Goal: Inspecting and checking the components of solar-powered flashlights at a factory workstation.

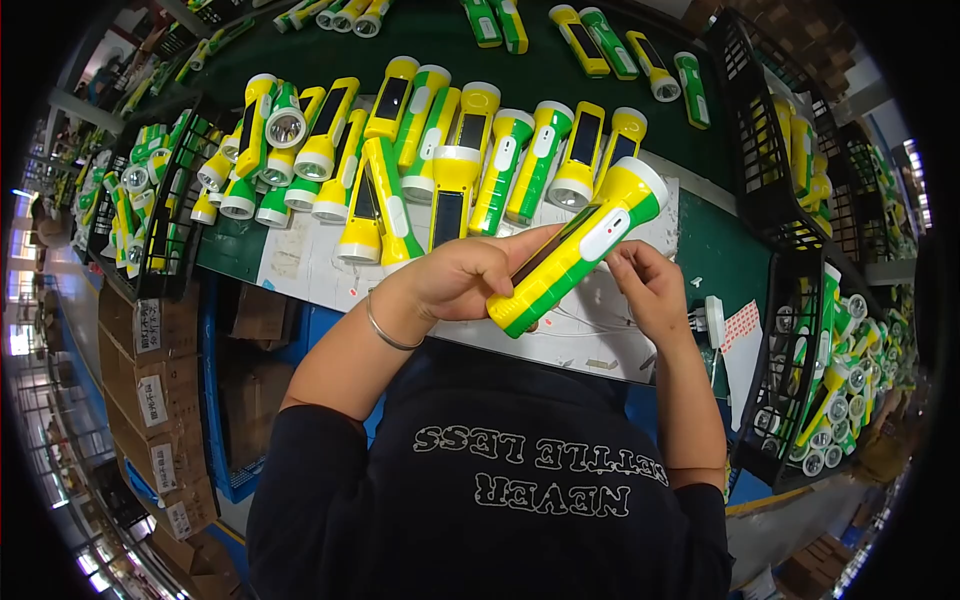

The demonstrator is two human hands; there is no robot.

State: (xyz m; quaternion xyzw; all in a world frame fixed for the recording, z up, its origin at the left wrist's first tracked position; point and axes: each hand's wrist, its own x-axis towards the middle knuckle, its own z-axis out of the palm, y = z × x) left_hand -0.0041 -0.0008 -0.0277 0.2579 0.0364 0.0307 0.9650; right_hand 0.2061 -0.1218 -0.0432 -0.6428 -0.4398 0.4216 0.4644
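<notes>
Flashlight (575, 258) clamped between the left hand's (450, 280) thumb and fingers, white panel (605, 233) exposed.
A firm tail grip should steady it best; the right hand's (655, 295) fingers curl nearly together beside the panel, contact unclear.

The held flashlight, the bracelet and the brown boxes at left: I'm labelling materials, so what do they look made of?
Flashlight: probably glossy moulded plastic; its yellow and green shell looks smooth and catches highlights.
Bracelet: likely polished metal, going by its silvery shine, though coated plastic can't be ruled out.
Boxes: apparently matte cardboard, dull brown and flat-sided.
</notes>
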